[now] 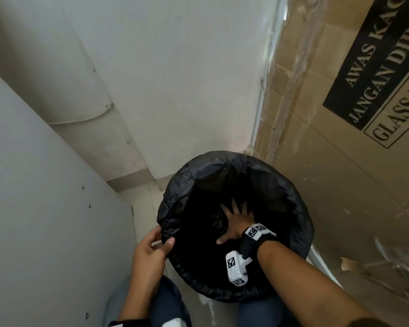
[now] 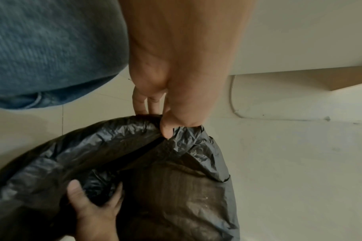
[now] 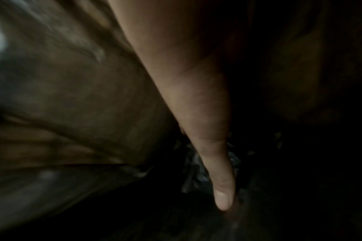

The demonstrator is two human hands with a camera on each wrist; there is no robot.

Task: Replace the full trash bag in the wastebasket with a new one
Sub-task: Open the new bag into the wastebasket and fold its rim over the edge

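the left hand point(image 1: 151, 246) pinches the black trash bag point(image 1: 191, 175) at the wastebasket rim. the right hand point(image 1: 236, 223), fingers spread, presses the bag down inside.

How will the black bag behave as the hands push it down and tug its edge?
The bag is probably floppy: it is creased where the left hand pinches its edge. It likely yields easily, bunching around the right hand, spread inside. The thin, glossy film looks light and perhaps slippery, so it may slide off the rim if released.
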